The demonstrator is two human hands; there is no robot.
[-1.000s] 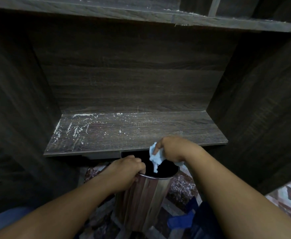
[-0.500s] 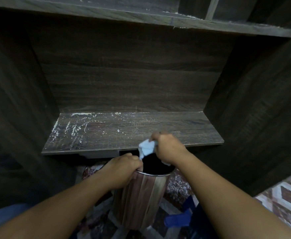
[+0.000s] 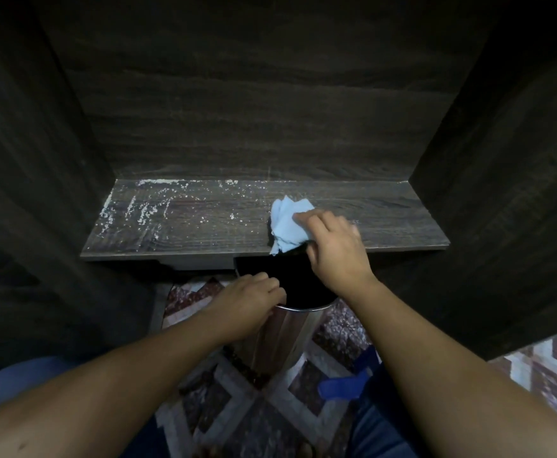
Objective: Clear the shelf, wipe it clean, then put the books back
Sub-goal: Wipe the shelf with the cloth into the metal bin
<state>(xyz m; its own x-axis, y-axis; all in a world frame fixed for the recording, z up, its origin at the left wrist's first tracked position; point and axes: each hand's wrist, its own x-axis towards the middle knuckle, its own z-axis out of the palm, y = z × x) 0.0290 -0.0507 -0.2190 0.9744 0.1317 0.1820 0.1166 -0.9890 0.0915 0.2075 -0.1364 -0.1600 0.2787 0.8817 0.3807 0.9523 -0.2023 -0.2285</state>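
Dark wood-grain shelf [image 3: 204, 233] at the wiping stage, with no books in view. We see the right hand [image 3: 336, 252] grasping a crumpled pale-blue cloth [image 3: 285, 223] and pressing it on the board near the front edge, right of centre. The left hand [image 3: 247, 302] is clenched on the rim of a cylindrical brushed-metal bin [image 3: 283, 328] with a black liner. The bin is held just under the front edge, below the cloth. White powdery specks [image 3: 138, 209] lie thick on the left half of the shelf and along its back corner, well apart from the cloth. The right half looks nearly free of them.

We judge the hazards as follows.

1. **Catch:** The bin mouth covers only a short stretch of the edge. A sweep that starts far to the left may push specks over the lip beside the bin and onto the patterned tiled floor [image 3: 237, 408].
2. **Bin:** The bin appears tilted and is gripped by the rim with one hand. A hard pull of the cloth against it could tip it or slip the grip, spilling what it has caught.
3. **Cloth:** A loosely bunched cloth may ride over the grit, smearing it into the grain or leaving the back corner untouched.
4. **Order:** If the books go back before the left half is clean, they would sit on the dust.
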